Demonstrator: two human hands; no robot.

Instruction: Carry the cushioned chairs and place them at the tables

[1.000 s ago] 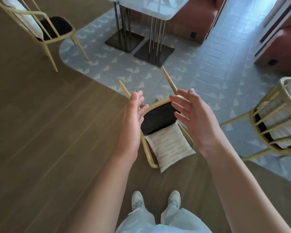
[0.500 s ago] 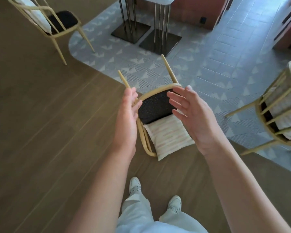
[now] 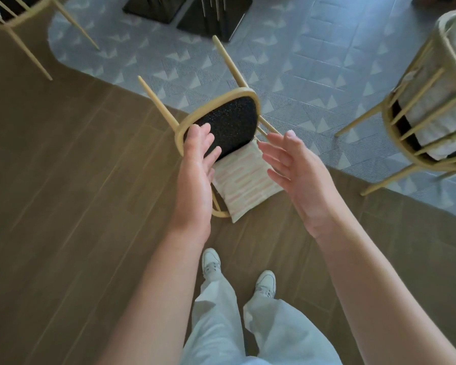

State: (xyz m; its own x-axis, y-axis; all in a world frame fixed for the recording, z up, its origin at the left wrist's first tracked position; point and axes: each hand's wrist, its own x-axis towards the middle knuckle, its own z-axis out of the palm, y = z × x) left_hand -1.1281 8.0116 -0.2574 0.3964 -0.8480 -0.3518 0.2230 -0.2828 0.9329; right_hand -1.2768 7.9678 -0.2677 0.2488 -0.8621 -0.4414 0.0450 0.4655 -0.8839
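Note:
A pale wooden chair (image 3: pixel 231 119) with a black seat lies tipped on its back on the floor in front of me, legs pointing away toward the tables. Its striped cream cushion (image 3: pixel 245 180) rests against the backrest. My left hand (image 3: pixel 198 164) is open over the seat's left rim, fingertips over the black seat; I cannot tell if they touch. My right hand (image 3: pixel 295 167) is open, palm inward, just right of the cushion and holding nothing.
A second cushioned chair (image 3: pixel 429 106) stands at the right on the grey patterned tiles. A third chair (image 3: pixel 19 19) is at the top left. Two black table bases (image 3: pixel 195 9) sit straight ahead. My feet (image 3: pixel 237 275) are on brown wood flooring.
I have stepped closer and looked further down. Both hands have come lower and nearer the fallen chair; the left now reaches over the seat rim.

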